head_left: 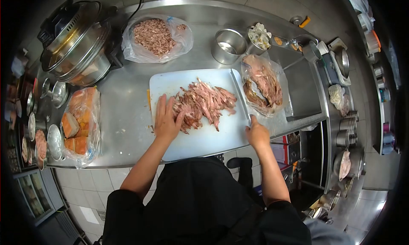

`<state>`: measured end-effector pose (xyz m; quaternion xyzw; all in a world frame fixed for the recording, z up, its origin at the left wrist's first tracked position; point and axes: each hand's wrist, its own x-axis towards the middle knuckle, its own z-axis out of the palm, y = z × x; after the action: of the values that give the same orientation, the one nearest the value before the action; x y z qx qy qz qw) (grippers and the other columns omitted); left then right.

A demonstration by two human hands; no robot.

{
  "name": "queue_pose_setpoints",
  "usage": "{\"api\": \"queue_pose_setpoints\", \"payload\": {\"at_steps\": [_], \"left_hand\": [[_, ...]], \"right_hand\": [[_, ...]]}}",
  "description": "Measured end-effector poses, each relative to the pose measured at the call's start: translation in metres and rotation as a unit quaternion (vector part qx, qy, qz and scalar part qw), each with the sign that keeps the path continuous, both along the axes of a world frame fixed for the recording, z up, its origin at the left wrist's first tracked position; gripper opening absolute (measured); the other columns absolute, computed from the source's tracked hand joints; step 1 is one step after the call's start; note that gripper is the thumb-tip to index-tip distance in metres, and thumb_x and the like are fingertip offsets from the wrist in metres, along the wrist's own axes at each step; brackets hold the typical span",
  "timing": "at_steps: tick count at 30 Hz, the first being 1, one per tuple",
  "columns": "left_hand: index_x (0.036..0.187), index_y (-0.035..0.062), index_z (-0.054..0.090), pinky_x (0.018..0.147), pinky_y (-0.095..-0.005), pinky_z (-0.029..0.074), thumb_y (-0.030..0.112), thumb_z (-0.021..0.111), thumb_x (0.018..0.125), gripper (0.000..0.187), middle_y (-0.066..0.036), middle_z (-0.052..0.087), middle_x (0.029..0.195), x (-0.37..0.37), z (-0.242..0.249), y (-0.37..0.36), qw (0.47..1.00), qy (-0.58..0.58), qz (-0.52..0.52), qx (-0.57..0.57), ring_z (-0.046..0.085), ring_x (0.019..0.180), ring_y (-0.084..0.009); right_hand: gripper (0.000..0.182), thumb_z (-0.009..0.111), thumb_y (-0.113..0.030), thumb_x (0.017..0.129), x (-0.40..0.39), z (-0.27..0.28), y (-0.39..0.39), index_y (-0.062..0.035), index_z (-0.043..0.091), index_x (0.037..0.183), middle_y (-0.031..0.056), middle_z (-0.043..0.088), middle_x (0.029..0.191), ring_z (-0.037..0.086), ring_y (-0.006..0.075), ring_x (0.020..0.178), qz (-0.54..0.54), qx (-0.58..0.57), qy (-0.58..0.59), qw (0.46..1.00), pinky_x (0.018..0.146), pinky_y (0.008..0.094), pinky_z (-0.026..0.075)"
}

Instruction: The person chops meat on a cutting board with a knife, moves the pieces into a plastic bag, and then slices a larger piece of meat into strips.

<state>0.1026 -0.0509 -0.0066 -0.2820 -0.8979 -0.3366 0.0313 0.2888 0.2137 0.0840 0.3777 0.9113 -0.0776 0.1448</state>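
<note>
Strips of cooked meat point(206, 101) lie in a loose pile on a white cutting board point(187, 145). My left hand point(167, 119) rests at the pile's left side, fingers stretched out and the fingertips against the meat and board. A long knife point(241, 94) is in my right hand point(257, 133), which is closed round its handle. The blade points away from me along the board's right edge, apart from the meat. Just beyond the knife, larger pieces of meat point(266, 81) sit in a clear plastic bag.
At the back are a bag of chopped meat point(154, 37), an empty metal pot point(229, 45) and a container of pale scraps point(259, 37). A large glass-bowled cooker point(79, 49) and bagged bread point(81, 121) stand left. A sink point(303, 89) borders the right side.
</note>
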Motion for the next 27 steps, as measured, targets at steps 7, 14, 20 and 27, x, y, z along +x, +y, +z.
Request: {"api": "queue_pose_setpoints", "payload": {"at_steps": [7, 14, 20, 27], "left_hand": [[0.144, -0.0004, 0.04, 0.117, -0.0496, 0.025, 0.043, 0.06, 0.094, 0.069, -0.026, 0.031, 0.152, -0.001, 0.005, 0.059, 0.999, -0.012, 0.01, 0.035, 0.028, 0.142, -0.0432], [0.141, 0.0005, 0.044, 0.118, -0.0494, 0.026, 0.041, 0.056, 0.095, 0.062, -0.024, 0.037, 0.15, -0.012, -0.006, 0.109, 0.998, 0.018, -0.011, 0.066, 0.032, 0.14, -0.043], [0.142, 0.0002, 0.043, 0.117, -0.0485, 0.027, 0.04, 0.054, 0.097, 0.061, -0.024, 0.036, 0.15, -0.009, -0.006, 0.108, 0.997, -0.013, -0.002, 0.079, 0.033, 0.139, -0.043], [0.145, -0.0063, 0.034, 0.116, -0.0482, 0.025, 0.035, 0.05, 0.101, 0.062, -0.029, 0.033, 0.15, 0.022, -0.005, 0.077, 0.988, -0.041, 0.073, 0.132, 0.031, 0.14, -0.0443]], "right_hand": [[0.048, 0.062, -0.016, 0.086, -0.023, -0.014, -0.043, -0.0054, 0.048, 0.13, 0.0242, 0.069, 0.086, 0.067, 0.0423, 0.08, 0.065, -0.064, 0.071, 0.993, 0.074, 0.0516, 0.053], [0.044, 0.061, -0.012, 0.086, -0.038, -0.011, -0.054, -0.0049, 0.048, 0.127, 0.0237, 0.068, 0.079, 0.067, 0.0429, 0.075, 0.111, -0.111, 0.077, 0.985, 0.069, 0.0528, 0.052], [0.041, 0.061, -0.011, 0.085, -0.036, -0.012, -0.043, -0.0048, 0.048, 0.125, 0.0229, 0.068, 0.078, 0.067, 0.0428, 0.074, 0.154, -0.11, 0.08, 0.979, 0.069, 0.0534, 0.052], [0.032, 0.06, -0.01, 0.084, -0.043, -0.016, -0.021, -0.006, 0.05, 0.114, 0.0187, 0.068, 0.075, 0.068, 0.0381, 0.074, 0.294, -0.118, 0.106, 0.943, 0.066, 0.0495, 0.052]]}}
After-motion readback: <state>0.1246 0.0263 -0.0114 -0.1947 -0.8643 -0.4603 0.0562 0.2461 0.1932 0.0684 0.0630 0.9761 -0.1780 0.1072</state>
